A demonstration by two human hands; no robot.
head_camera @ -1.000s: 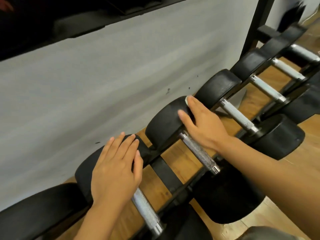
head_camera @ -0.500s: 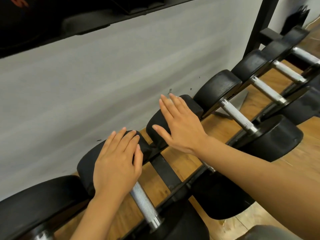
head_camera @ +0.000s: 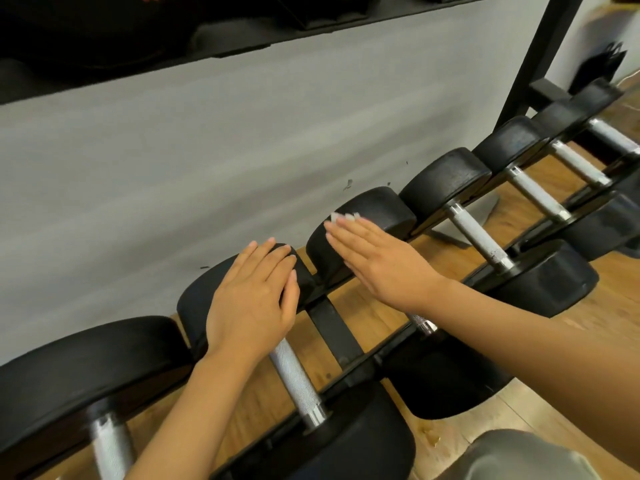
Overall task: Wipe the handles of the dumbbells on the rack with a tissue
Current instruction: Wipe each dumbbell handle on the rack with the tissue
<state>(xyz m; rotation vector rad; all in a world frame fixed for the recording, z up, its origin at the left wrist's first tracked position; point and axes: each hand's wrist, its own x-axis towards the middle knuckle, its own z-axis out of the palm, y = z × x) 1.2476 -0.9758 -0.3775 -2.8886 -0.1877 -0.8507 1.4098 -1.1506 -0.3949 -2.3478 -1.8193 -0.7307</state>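
Six dumbbells lie side by side on a black rack [head_camera: 334,329], handles running front to back, receding from lower left to upper right. Counted near to far: the first dumbbell [head_camera: 79,362]; the second dumbbell [head_camera: 298,379], its rear head under the left hand [head_camera: 251,303], which rests flat with fingers straight and together, holding nothing; the third dumbbell [head_camera: 377,211], its rear head and most of its handle covered by the right hand [head_camera: 377,259], fingers extended and together. A white tissue [head_camera: 341,217] shows only as a small edge beyond the right fingertips, pressed between them and the head. Three further dumbbells follow: the fourth dumbbell [head_camera: 476,233], fifth dumbbell [head_camera: 535,192] and sixth dumbbell [head_camera: 609,135]. A grey wall [head_camera: 207,161] stands behind.
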